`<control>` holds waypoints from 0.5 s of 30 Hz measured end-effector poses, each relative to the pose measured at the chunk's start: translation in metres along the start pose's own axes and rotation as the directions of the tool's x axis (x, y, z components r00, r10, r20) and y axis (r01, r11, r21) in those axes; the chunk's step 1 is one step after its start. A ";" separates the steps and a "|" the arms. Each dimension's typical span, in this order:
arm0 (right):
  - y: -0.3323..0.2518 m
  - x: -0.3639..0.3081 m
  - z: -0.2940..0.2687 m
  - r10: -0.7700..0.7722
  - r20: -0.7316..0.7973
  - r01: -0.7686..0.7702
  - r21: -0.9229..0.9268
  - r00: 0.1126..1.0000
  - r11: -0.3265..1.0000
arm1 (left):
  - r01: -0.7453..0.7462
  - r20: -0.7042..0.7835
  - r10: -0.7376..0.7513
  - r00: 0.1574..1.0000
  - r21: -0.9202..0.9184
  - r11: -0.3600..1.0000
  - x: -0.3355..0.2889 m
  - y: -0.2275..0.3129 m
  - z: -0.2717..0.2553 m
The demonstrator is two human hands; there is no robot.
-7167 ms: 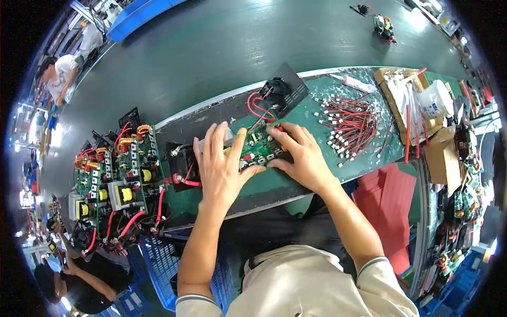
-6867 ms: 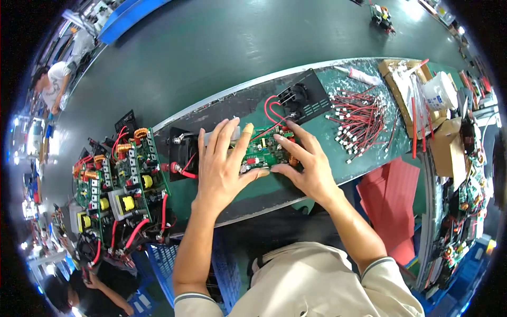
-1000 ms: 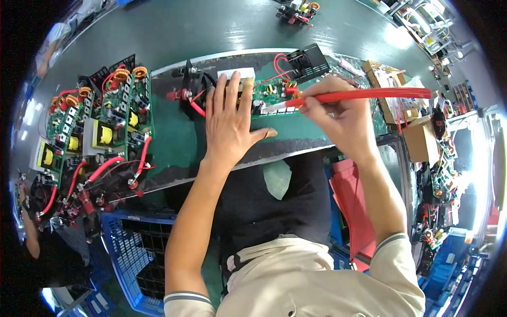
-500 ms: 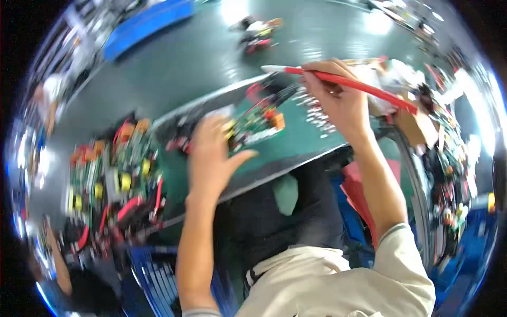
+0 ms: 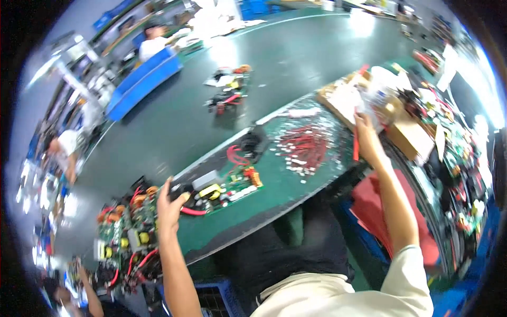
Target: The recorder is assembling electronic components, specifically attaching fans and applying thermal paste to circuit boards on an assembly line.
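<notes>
My left hand [image 5: 170, 208] is at the left end of a green circuit board [image 5: 248, 191], its thumb and fingers closed about a black part there. Yellow, orange and grey components stand on the board, and a thick red wire [image 5: 194, 212] curves beside my thumb. Off to the right, my right hand [image 5: 368, 138] is closed around a slim red stick-like piece [image 5: 356, 148], which hangs down from the fingers and is partly hidden. Between the hands lies a heap of short red wires [image 5: 305, 147] with white connectors. A black cable coil [image 5: 253, 143] lies behind the board.
More circuit boards [image 5: 124, 232] crowd the left end of the bench. Another assembly [image 5: 229, 90] lies on the large green surface beyond, near a blue bin [image 5: 142, 84]. Cardboard boxes [image 5: 409, 134] and piled parts stand at right. Co-workers [image 5: 66, 148] are at the left.
My view has shifted. My left hand has moved from above the board to its left end. My right hand has swung right and lower, the red piece turning from slanted to hanging.
</notes>
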State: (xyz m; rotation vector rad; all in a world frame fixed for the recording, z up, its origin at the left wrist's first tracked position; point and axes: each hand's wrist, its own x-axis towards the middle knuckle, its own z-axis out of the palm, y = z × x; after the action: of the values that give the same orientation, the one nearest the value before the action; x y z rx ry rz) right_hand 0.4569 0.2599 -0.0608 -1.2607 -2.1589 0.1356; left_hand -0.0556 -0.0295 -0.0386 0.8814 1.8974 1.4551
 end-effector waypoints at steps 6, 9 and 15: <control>-0.018 0.035 -0.030 -0.023 0.006 0.023 -0.081 1.000 0.996 | -0.171 -0.007 0.174 0.985 0.150 0.974 0.059 0.097 -0.039; -0.077 0.016 -0.028 -0.100 -0.134 0.109 0.064 0.986 0.992 | -0.157 -0.004 0.167 0.986 0.331 0.931 0.103 0.147 -0.095; -0.184 -0.052 0.023 -0.084 -0.038 0.092 0.541 0.996 0.836 | -0.093 -0.165 0.185 0.969 0.450 0.888 0.213 0.132 -0.190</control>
State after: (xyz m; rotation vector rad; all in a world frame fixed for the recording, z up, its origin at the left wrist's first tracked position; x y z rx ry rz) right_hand 0.3233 0.1235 -0.0328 -0.8236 -1.9589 0.6534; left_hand -0.3130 0.0519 0.1219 1.1284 2.4219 1.2503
